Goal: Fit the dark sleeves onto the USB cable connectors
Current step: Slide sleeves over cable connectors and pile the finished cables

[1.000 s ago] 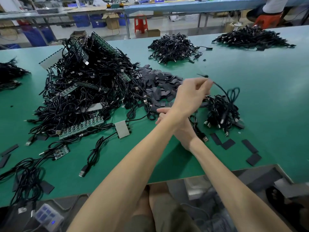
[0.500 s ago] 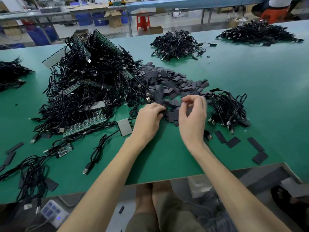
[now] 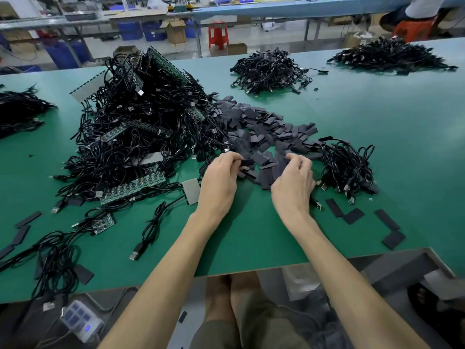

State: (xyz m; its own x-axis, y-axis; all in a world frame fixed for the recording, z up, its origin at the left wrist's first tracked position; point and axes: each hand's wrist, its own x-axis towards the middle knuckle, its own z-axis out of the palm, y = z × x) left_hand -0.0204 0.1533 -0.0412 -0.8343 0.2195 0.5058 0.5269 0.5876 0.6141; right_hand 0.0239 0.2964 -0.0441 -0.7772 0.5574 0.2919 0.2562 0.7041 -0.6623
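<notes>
Picking stock: left hand point(image 3: 219, 182) pinches a dark sleeve point(image 3: 247, 162); right hand point(image 3: 293, 183) curls in the sleeve pile point(image 3: 264, 127), grip unclear; next likely needs a connector point(image 3: 134, 255).

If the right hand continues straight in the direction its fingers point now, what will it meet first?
Most likely the heap of dark sleeves: the right hand points away from the person, its curled fingers at the heap's near edge. Whether they touch it is unclear.
</notes>
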